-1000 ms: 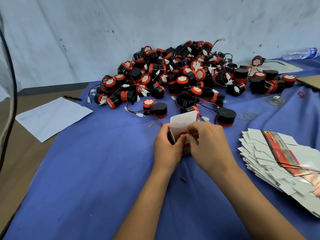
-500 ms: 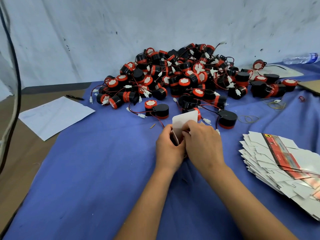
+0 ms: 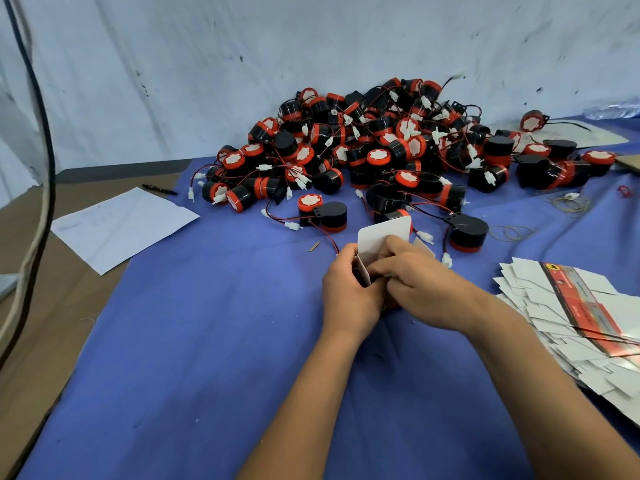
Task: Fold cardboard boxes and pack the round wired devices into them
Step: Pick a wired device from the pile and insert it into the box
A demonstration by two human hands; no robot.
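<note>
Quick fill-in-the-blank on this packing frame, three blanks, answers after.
1. Both hands hold a small cardboard box whose white top flap stands ____.
2. The stack of flat unfolded boxes lies on the person's ____ side.
3. The pile of round wired devices rests on a ____ cloth.

Answers: open; right; blue

Box (image 3: 382,233) mostly hidden behind both hands, flat stack (image 3: 571,317) cut off right, perhaps bottle (image 3: 613,110)

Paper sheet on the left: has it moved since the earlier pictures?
No. The sheet still lies with its far corner just beside the pen.
</note>
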